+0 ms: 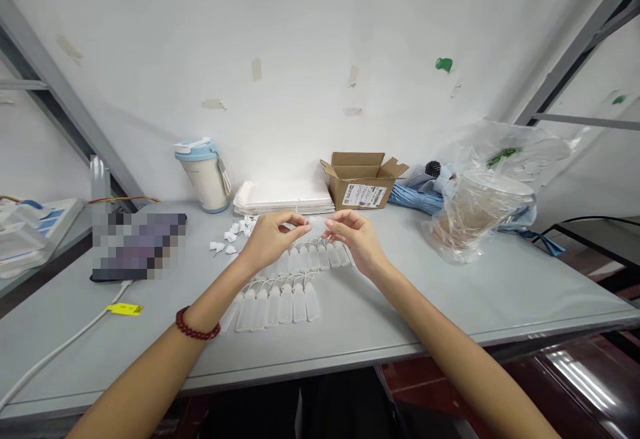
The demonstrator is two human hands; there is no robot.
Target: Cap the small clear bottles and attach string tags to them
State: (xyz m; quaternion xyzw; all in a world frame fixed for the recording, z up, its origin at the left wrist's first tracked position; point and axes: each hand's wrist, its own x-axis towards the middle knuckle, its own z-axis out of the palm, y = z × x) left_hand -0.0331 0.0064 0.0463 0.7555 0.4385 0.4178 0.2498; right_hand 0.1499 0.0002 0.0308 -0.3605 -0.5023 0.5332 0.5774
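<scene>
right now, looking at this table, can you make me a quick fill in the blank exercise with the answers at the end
1. Of the left hand and the right hand, the small white pieces lie nearer the ____ one.
2. In the picture, the open cardboard box stands to the ____ of the white stack.
3. The tag on the white cable is bright ____.

Missing words: left; right; yellow.

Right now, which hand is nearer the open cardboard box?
Right. The right hand is in front of the cardboard box, not touching it; the left hand is farther away, to the box's left, in front of the white stack.
</scene>
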